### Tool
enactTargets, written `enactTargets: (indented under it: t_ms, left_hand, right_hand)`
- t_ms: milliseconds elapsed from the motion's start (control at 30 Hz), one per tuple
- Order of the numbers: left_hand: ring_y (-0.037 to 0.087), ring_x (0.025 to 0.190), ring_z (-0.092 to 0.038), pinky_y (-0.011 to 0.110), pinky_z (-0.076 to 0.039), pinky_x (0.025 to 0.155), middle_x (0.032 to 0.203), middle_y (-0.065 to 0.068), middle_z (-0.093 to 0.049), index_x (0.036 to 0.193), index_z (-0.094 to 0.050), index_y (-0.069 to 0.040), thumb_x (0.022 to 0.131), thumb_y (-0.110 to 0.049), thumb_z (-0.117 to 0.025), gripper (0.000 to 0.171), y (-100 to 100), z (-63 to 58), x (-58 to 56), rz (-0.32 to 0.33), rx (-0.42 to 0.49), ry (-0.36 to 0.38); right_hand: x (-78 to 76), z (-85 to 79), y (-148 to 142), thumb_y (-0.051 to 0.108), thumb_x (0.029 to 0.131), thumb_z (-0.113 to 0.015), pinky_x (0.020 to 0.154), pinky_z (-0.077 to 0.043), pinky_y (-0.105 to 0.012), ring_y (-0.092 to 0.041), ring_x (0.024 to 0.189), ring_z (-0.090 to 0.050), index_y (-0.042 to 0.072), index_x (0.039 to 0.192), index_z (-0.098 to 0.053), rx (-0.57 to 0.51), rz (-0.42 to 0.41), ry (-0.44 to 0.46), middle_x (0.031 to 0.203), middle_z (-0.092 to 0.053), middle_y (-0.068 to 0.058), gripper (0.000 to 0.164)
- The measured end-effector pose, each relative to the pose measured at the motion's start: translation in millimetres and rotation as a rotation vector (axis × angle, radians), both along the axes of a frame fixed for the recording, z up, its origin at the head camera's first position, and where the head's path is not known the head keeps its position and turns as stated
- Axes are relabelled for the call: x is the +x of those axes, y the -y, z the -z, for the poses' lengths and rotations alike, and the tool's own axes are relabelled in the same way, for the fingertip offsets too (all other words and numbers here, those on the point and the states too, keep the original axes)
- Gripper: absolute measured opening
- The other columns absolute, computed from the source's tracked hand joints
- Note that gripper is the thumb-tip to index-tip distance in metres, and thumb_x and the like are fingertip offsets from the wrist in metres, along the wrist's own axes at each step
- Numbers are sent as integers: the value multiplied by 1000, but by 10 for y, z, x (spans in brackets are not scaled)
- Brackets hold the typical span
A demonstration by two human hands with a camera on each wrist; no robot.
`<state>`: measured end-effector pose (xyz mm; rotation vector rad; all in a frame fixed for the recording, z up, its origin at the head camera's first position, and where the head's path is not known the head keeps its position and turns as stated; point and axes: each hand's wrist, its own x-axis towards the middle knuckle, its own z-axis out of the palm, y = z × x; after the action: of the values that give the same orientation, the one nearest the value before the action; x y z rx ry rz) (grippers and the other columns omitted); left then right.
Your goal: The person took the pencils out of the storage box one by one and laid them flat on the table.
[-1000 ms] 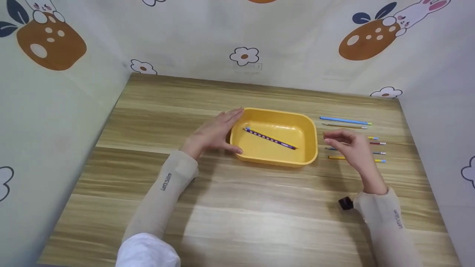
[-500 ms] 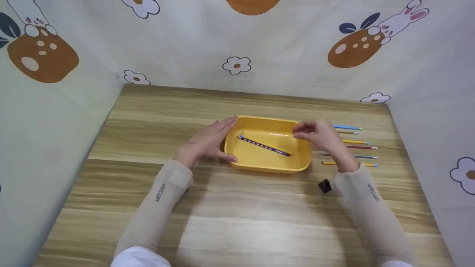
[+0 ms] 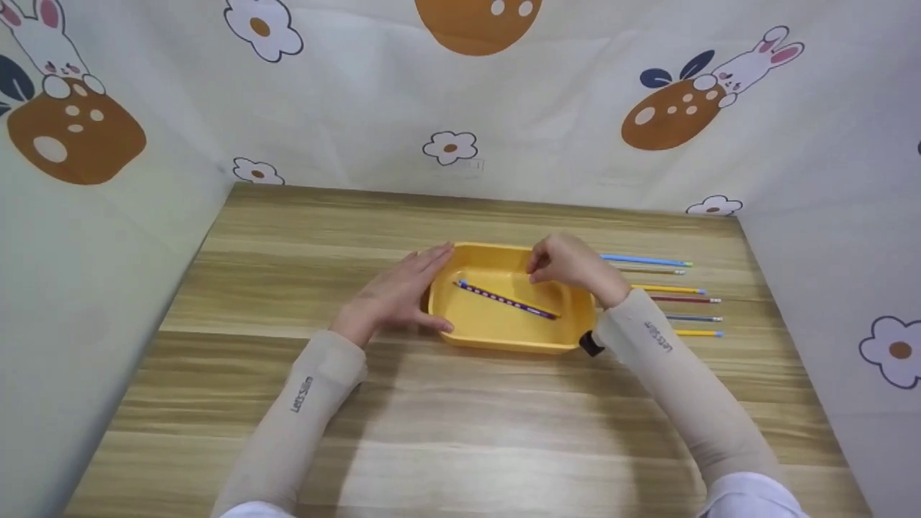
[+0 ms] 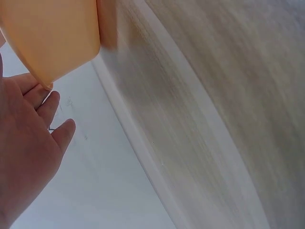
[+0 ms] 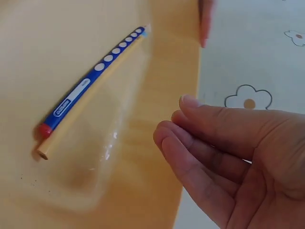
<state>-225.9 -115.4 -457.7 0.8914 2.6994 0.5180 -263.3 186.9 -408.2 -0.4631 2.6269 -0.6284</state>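
Observation:
My left hand (image 3: 392, 295) rests along the left end of a yellow plastic tub (image 3: 511, 345), thumb at the front corner and fingers at the back corner. In the left wrist view its fingers extend beside the tub's rim. Two pencils lie side by side in the tub: a dark blue one with white dots (image 5: 90, 78) and a yellow one (image 5: 71, 114). Above the tub's right part is my right hand (image 3: 568, 262). Its fingers bend loosely, thumb close to the index finger, and nothing shows between them. The right wrist view has this hand apart from both pencils.
Right of the tub several pencils lie in a row on the wooden table (image 3: 446, 446), among them a light blue one (image 3: 647, 260) and a dark red one (image 3: 683, 298). A dark cube-shaped device (image 3: 591, 344) is at my right wrist. Printed cloth (image 3: 360, 101) walls the table.
My right hand has moved left from over the row of pencils to above the tub. My left hand has stayed against the tub. The head view has tilted up slightly.

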Motion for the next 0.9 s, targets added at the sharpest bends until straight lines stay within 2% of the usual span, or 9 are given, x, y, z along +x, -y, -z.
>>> enactTargets:
  t_ms: [167,267,333,467,700,800,900]
  left_hand:
    - [19,157,-9,42,-8,130,170,-2,-4,162,-6,-17,72,-69,-76,126,14,-7,-12,6,10,-9]
    - [20,157,-11,43,-10,130,170,0,-6,162,-8,-15,71,-67,-78,126,-1,-27,-40,18,23,-34]
    - [21,157,-12,43,-10,130,170,1,-7,162,-9,-14,71,-67,-78,126,-12,-38,-53,22,22,-44]
    - [19,157,-11,42,-9,130,170,0,-7,162,-8,-15,71,-70,-76,127,-15,-34,-37,17,-1,-33]
    - [18,157,-10,43,-10,130,170,-1,-6,162,-8,-15,71,-72,-74,126,-12,-19,-40,17,-18,-33]
    - [19,157,-10,45,-11,130,170,1,-7,162,-8,-15,71,-71,-74,126,-18,-18,-34,13,-17,-37]
    - [20,157,-10,45,-11,130,170,2,-7,162,-8,-15,72,-71,-75,126,-29,-6,-10,12,-14,-29]
  right_hand:
    - [-77,-22,78,10,88,-75,81,-57,-35,-21,84,-62,5,95,-76,35,-29,-7,98,-74,-11,8]
    - [-125,-53,90,9,87,-76,77,-56,-34,-21,80,-61,5,92,-76,57,-42,-57,94,-74,-11,7]
    - [-141,-48,84,9,86,-77,72,-54,-31,-20,77,-60,5,89,-75,90,-50,-47,91,-73,-10,5]
    - [-89,-4,72,7,84,-76,59,-47,-24,-17,69,-56,6,82,-72,196,-47,72,80,-67,-5,5]
    - [-14,-8,86,-4,78,-74,48,-40,-20,-15,60,-52,6,74,-69,372,6,264,68,-59,-2,11]
    - [6,7,73,-6,76,-72,46,-40,-19,-14,59,-51,6,75,-65,337,52,338,67,-58,-2,13]
    - [43,37,49,-8,74,-70,45,-40,-17,-12,57,-49,6,74,-63,264,60,383,66,-57,-2,15]
